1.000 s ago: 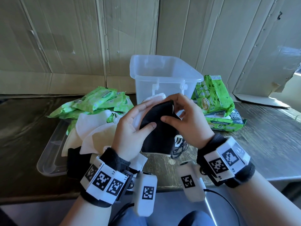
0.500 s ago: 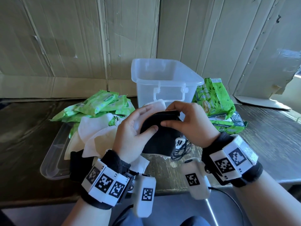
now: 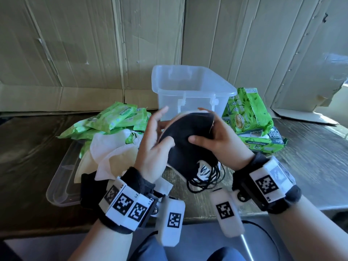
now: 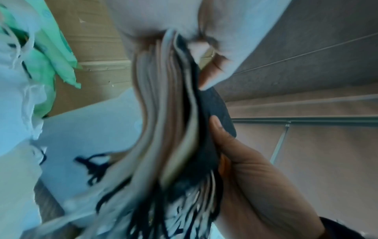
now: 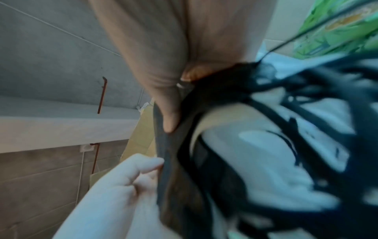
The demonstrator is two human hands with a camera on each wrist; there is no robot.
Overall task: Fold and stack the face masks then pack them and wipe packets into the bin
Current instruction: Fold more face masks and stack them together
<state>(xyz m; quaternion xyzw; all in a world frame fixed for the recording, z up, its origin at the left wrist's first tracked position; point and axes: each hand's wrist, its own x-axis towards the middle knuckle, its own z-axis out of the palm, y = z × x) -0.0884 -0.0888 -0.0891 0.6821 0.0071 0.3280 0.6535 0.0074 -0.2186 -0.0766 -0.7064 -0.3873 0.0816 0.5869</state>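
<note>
Right hand (image 3: pixel 216 140), grip clamped on the mask stack (image 3: pixel 188 146): thumb across the black top mask, fingers curled behind. Left hand (image 3: pixel 152 147): thumb pressed on the stack's near face, fingers straight and spread along its left edge, so this grip lies apart, not clamped. The stack is held off the counter (image 3: pixel 310 166), just in front of the bin (image 3: pixel 192 87), with black ear loops (image 3: pixel 205 176) hanging below it. In the left wrist view the stack's edges show pale and dark layers (image 4: pixel 174 129). Loose white masks (image 3: pixel 113 149) lie left of the bin on a clear lid (image 3: pixel 62 187). Green wipe packets sit left (image 3: pixel 116 117) and right (image 3: pixel 248 113) of the bin. Cardboard (image 3: pixel 94 44) stands behind the bin.
</note>
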